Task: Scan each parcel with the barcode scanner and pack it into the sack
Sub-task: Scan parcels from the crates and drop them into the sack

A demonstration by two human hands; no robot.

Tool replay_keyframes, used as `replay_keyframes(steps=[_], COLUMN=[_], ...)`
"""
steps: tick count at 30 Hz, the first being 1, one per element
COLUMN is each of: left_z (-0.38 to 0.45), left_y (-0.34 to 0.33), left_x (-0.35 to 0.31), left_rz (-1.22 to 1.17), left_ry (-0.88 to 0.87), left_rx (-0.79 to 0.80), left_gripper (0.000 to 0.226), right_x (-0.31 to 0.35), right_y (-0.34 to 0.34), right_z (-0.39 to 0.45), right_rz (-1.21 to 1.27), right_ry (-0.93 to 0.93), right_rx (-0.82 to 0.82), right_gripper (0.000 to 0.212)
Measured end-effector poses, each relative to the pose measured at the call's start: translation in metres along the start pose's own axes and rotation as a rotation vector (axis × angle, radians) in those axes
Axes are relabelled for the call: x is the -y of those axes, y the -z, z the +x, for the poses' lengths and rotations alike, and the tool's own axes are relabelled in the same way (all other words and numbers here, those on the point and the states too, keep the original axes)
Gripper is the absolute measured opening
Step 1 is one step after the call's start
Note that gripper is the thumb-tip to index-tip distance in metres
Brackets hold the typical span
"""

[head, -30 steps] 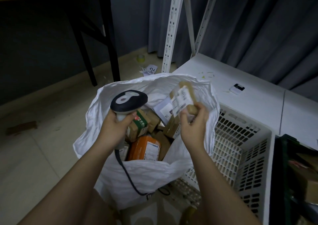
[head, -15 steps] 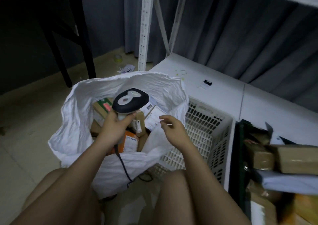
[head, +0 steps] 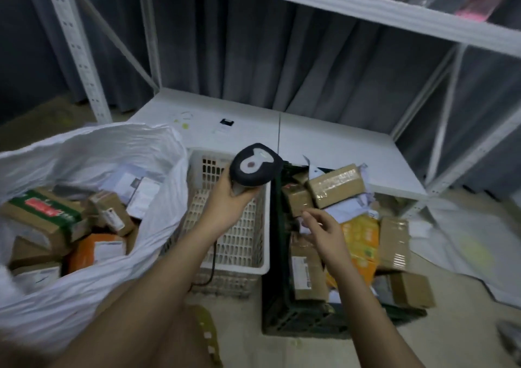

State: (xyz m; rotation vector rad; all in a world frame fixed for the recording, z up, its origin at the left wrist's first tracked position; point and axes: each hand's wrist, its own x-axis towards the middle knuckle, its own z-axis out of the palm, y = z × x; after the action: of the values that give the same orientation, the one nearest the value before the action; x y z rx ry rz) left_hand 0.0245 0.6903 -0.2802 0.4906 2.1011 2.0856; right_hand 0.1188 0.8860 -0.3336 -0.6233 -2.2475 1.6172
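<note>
Your sack [head: 93, 153] at left already holds many parcels, your left hand [head: 225, 201] grips the barcode scanner [head: 255, 166] over the white basket [head: 242, 266], and your right hand [head: 324, 226], fingers loosely spread and empty, reaches toward unscanned parcels [head: 335, 184] in the dark crate [head: 282, 317].

We see the sack [head: 84, 153] of parcels at left, the basket [head: 239, 255] to its right, the parcel-filled crate [head: 282, 311] farther right, the shelf [head: 324, 139] behind.

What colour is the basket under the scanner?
White basket, clearest in the head view.
</note>
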Motion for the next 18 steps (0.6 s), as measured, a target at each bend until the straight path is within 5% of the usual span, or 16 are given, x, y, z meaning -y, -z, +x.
replay_keyframes(steps=[4,8,14,18], left_z=[0.004,0.021,0.05,0.058], left_y=[-0.042,-0.066,-0.087,-0.089], left_x=[0.023,0.035,0.049,0.058], left_rz=[0.025,0.065,0.041,0.06], left_ry=[0.078,0.124,0.149,0.164], left_rx=[0.044,0.017,-0.008,-0.033], left_gripper=[0.052,0.052,0.047,0.051], right_x=[-0.013,-0.011,-0.013,-0.017], right_y=[0.039,0.058,0.066,0.059], right_z=[0.028,0.087,0.167,0.197], right_rz=[-0.118,-0.375,-0.644,-0.588], right_ry=[0.038,0.079,-0.162,-0.369], right_rx=[-0.127,-0.305,-0.336,-0.33], right_gripper=[0.007,0.034,0.099,0.106])
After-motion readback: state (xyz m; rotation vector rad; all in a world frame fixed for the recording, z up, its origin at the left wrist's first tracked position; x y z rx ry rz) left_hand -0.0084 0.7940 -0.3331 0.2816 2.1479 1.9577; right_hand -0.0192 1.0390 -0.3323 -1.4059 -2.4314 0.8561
